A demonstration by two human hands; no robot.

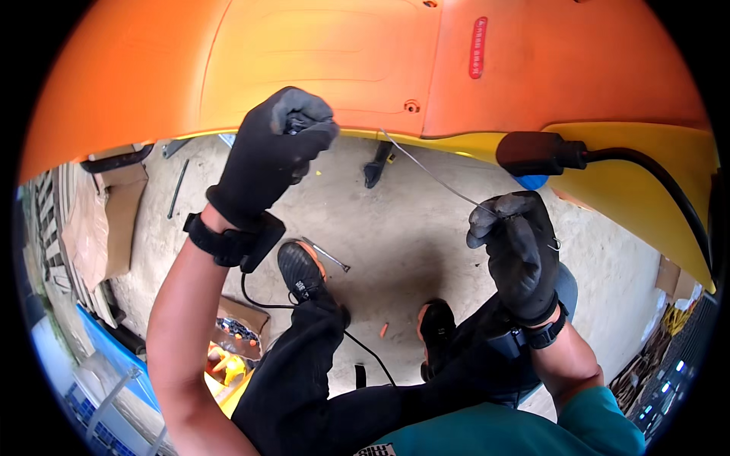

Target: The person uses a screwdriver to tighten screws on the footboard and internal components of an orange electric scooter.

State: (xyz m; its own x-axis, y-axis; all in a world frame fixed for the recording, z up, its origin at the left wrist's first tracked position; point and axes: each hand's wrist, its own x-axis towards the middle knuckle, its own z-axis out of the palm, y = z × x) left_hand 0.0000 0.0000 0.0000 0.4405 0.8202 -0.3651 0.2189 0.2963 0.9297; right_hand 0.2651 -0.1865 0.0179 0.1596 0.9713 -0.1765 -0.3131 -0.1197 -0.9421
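Note:
Both my hands wear dark gloves. My left hand is raised in front of the large orange panel, its fingers curled in. Something dark and shiny shows inside the curl, too hidden to name. Lower and to the right, my right hand pinches a thin metal wire. One end of the wire reaches the panel's lower edge; a bent bit of thin metal shows at the other side of this hand. Just above it hangs a black cylindrical connector on a thick cable.
A yellow panel lies under the orange one at right. On the concrete floor are a metal tool by my left shoe, a dark rod, and a small orange piece. Cardboard and a box of small parts stand at left.

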